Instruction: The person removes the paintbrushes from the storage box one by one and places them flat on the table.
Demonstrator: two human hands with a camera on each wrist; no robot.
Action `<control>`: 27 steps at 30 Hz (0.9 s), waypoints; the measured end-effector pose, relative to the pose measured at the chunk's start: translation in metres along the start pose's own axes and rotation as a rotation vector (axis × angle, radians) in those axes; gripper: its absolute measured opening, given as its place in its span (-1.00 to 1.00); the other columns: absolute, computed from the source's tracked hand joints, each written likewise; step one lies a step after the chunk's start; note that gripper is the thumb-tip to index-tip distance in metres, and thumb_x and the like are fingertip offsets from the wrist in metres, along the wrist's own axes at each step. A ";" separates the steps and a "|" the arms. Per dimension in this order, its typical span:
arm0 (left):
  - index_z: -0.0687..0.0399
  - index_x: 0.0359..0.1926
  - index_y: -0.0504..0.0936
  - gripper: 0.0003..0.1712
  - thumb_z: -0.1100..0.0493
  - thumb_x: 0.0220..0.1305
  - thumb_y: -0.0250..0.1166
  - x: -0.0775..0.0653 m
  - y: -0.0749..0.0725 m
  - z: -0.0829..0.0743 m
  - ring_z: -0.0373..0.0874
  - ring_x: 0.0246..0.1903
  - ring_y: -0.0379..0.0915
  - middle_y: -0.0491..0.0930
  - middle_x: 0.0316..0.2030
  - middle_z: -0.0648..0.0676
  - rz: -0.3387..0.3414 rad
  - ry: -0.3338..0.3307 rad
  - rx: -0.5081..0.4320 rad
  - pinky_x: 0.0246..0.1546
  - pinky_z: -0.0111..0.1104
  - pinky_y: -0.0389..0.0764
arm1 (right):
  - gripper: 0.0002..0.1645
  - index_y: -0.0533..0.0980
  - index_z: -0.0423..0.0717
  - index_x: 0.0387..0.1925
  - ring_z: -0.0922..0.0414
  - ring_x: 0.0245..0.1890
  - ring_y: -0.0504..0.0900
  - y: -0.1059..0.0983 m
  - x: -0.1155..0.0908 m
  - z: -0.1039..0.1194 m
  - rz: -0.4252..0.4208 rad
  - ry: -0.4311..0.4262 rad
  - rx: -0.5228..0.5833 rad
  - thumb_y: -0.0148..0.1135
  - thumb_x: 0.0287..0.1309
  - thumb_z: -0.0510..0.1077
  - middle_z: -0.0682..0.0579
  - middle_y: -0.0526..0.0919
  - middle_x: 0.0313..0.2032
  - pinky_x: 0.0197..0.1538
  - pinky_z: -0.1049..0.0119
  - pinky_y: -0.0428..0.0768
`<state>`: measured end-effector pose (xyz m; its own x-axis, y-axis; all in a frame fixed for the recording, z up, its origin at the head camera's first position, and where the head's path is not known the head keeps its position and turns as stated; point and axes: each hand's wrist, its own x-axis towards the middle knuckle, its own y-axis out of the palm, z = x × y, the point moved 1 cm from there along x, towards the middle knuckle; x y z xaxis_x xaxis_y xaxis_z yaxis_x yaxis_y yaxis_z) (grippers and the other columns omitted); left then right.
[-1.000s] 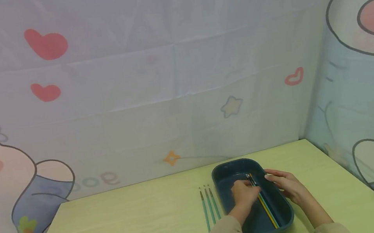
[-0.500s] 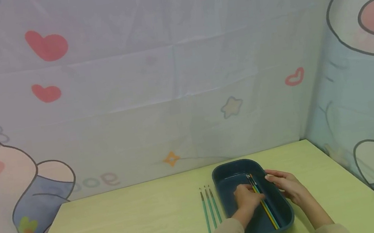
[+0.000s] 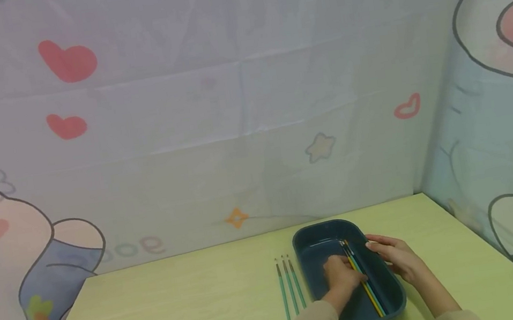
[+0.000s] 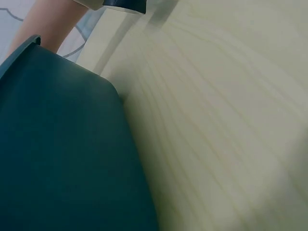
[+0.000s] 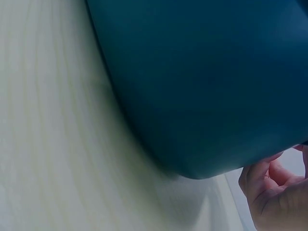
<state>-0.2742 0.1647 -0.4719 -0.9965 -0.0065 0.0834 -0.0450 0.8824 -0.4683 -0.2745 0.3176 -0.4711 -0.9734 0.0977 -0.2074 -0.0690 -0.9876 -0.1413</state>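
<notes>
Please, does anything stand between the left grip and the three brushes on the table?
Yes, the left wall of the tray: the left grip is inside it, while the three brushes lie outside, on the table.

Got tray (image 3: 316, 249) on right part of table (image 3: 183, 305), with three brushes (image 3: 290, 288) just left of it and more brushes (image 3: 372, 298) lengthwise inside. Put left hand (image 3: 342, 274) inside by those, right hand (image 3: 399, 257) at right rim, backdrop (image 3: 181, 105) behind table.
</notes>
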 end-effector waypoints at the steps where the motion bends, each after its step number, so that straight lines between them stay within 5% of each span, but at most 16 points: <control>1: 0.26 -0.49 0.74 -0.69 0.36 -0.41 0.62 0.000 0.000 0.000 -0.20 -0.45 0.59 0.71 -0.61 0.05 0.001 0.001 0.007 -0.27 -0.36 0.66 | -0.27 0.28 -0.24 0.34 0.16 -0.07 0.63 0.000 0.000 0.000 0.000 0.001 0.000 0.18 0.26 0.05 -0.08 0.63 0.06 -0.17 0.24 0.67; 9: 0.23 -0.53 0.75 -0.72 0.39 -0.43 0.60 0.000 0.000 0.001 -0.19 -0.46 0.58 0.71 -0.61 0.04 -0.013 0.036 0.041 -0.25 -0.35 0.66 | -0.25 0.25 -0.25 0.35 0.15 -0.08 0.66 -0.001 0.002 -0.002 0.011 0.008 0.015 0.17 0.27 0.05 -0.07 0.64 0.04 -0.17 0.23 0.68; 18: 0.25 -0.53 0.73 -0.72 0.39 -0.43 0.60 -0.001 0.001 0.002 -0.27 -0.58 0.52 0.70 -0.63 0.01 -0.012 0.041 0.058 -0.45 -0.45 0.62 | -0.26 0.26 -0.23 0.35 0.12 -0.01 0.62 0.000 0.001 -0.002 -0.005 0.020 -0.002 0.17 0.26 0.06 -0.10 0.61 0.10 -0.14 0.23 0.67; 27: 0.26 -0.44 0.75 -0.66 0.34 -0.40 0.63 -0.001 0.000 0.000 -0.17 -0.42 0.62 0.73 -0.56 0.03 -0.024 0.047 0.103 -0.26 -0.36 0.68 | -0.26 0.27 -0.22 0.35 0.03 0.07 0.58 0.000 0.003 -0.003 -0.008 0.014 -0.011 0.17 0.27 0.06 -0.16 0.56 0.16 -0.12 0.19 0.67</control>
<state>-0.2735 0.1647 -0.4718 -0.9908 -0.0026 0.1356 -0.0778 0.8294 -0.5532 -0.2766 0.3181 -0.4743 -0.9698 0.1070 -0.2194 -0.0740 -0.9854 -0.1533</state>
